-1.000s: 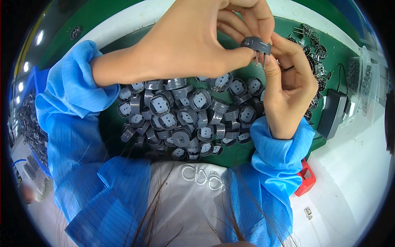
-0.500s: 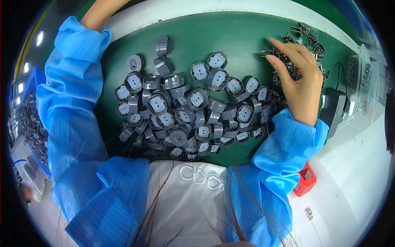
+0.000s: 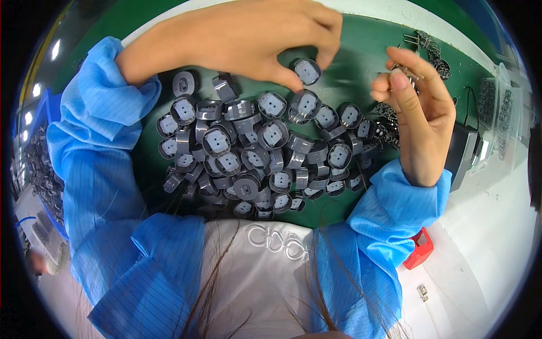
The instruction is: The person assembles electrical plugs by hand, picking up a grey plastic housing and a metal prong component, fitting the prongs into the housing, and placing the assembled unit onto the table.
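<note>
My left hand [image 3: 254, 42] reaches across the far side of a heap of dark grey plastic housings [image 3: 272, 134], many showing light grey inner faces with small holes. Its thumb and fingers close round one grey housing [image 3: 307, 72] above the heap. Another housing [image 3: 305, 104] lies just below the thumb. At the right, my right hand [image 3: 423, 107] is raised with its fingers curled, pinching a small part with metal pins [image 3: 407, 73]. The fingers partly hide that part. Beneath and behind this hand spreads a pile of black parts with metal pins [image 3: 387, 121].
Under everything is a green work mat [image 3: 361, 42] with a white border. A black box with a cable [image 3: 464, 152] and clear plastic trays [image 3: 499, 113] stand at the right. A red block-shaped holder [image 3: 419, 250] sits nearer me. A blue bin [image 3: 53, 110] of dark parts is at the left.
My left hand has come in from the upper left over the heap and closed round a housing, which has shifted slightly away. My right hand has lifted from the pin parts and turned, fingers curled.
</note>
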Demonstrator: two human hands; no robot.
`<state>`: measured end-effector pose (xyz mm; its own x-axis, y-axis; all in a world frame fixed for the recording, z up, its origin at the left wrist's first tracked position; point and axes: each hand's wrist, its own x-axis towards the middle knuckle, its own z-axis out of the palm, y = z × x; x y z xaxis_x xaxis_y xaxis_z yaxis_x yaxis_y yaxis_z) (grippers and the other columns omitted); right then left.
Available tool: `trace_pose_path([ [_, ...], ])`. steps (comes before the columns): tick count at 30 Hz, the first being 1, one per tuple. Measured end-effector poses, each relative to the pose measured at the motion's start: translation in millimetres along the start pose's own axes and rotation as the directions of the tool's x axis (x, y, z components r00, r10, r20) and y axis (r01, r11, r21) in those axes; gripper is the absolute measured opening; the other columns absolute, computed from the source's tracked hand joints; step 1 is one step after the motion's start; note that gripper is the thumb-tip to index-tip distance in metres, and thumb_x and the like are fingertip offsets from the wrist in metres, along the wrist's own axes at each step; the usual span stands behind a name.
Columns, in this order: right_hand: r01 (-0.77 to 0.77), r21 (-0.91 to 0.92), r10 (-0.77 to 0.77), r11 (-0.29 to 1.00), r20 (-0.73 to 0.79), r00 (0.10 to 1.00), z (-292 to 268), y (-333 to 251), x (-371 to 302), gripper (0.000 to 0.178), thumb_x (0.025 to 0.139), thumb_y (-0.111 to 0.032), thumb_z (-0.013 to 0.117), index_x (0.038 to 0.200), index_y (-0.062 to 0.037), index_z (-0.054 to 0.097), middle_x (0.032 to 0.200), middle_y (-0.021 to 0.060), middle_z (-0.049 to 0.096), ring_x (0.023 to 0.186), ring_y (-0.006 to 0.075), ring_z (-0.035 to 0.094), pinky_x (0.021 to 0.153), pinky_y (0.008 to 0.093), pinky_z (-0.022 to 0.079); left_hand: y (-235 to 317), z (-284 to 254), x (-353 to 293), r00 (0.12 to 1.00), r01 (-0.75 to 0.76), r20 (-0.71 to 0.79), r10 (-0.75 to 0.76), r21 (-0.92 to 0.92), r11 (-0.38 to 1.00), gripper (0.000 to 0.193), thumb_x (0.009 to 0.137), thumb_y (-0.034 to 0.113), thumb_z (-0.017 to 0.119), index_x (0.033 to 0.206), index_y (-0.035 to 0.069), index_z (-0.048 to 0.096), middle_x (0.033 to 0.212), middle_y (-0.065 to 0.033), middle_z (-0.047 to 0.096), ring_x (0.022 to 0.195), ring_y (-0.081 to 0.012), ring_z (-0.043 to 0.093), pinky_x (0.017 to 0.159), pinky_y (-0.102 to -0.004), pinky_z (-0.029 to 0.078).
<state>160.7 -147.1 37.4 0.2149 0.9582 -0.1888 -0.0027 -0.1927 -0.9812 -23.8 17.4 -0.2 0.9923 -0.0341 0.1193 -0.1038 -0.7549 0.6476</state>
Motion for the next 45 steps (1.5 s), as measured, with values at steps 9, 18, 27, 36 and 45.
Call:
trace_pose_path([
  [9,0.270,-0.383,-0.317,0.883,-0.065,0.946,24.9,7.0,-0.7,0.017,0.088,0.000,0.068,0.105,0.0046,0.069,0.114,0.0144,0.064,0.098,0.0137,0.064,0.080,0.0244,0.051,15.7,8.6,3.8,0.925,0.070,-0.262,-0.275,-0.593,0.802,0.029,0.080,0.006,0.079,0.104,-0.002,0.067,0.087,-0.0125,0.070,0.074,-0.0171,0.069,0.070,-0.0262,0.060],
  [18,0.460,-0.557,-0.618,0.692,-0.127,0.776,31.9,17.3,1.3,0.014,0.081,0.012,0.069,0.095,0.0074,0.067,0.098,0.0138,0.068,0.089,0.0192,0.067,0.082,0.0302,0.057,0.9,23.8,5.3,0.777,-0.481,-0.576,0.254,-0.283,0.830,0.029,0.080,0.000,0.078,0.104,-0.009,0.065,0.093,-0.0160,0.070,0.084,-0.0134,0.070,0.074,-0.0228,0.060],
  [27,0.411,-0.479,-0.542,0.776,-0.171,0.823,31.2,14.3,-0.2,0.010,0.083,0.010,0.069,0.092,0.0064,0.068,0.098,0.0118,0.068,0.089,0.0164,0.066,0.081,0.0287,0.057,-1.3,26.6,9.3,0.791,-0.488,-0.559,0.248,-0.332,0.807,0.028,0.081,-0.002,0.076,0.105,-0.009,0.065,0.095,-0.0169,0.070,0.087,-0.0133,0.069,0.075,-0.0230,0.059],
  [36,0.424,-0.562,-0.575,0.710,-0.115,0.810,29.5,16.3,1.3,0.011,0.081,0.010,0.071,0.092,0.0061,0.068,0.096,0.0108,0.068,0.086,0.0161,0.066,0.077,0.0267,0.057,-2.2,29.9,9.3,0.792,-0.478,-0.560,0.242,-0.323,0.817,0.029,0.081,-0.003,0.075,0.107,-0.009,0.064,0.096,-0.0186,0.070,0.088,-0.0145,0.069,0.075,-0.0234,0.060],
  [45,0.484,-0.781,-0.707,0.395,0.078,0.703,26.4,15.0,3.6,0.019,0.077,0.010,0.074,0.095,0.0037,0.069,0.101,0.0135,0.067,0.091,0.0202,0.067,0.078,0.0289,0.058,31.4,9.5,8.1,0.869,0.114,-0.157,-0.469,-0.859,0.498,0.024,0.083,-0.001,0.073,0.105,-0.007,0.066,0.097,-0.0188,0.070,0.089,-0.0202,0.070,0.081,-0.0291,0.060],
])
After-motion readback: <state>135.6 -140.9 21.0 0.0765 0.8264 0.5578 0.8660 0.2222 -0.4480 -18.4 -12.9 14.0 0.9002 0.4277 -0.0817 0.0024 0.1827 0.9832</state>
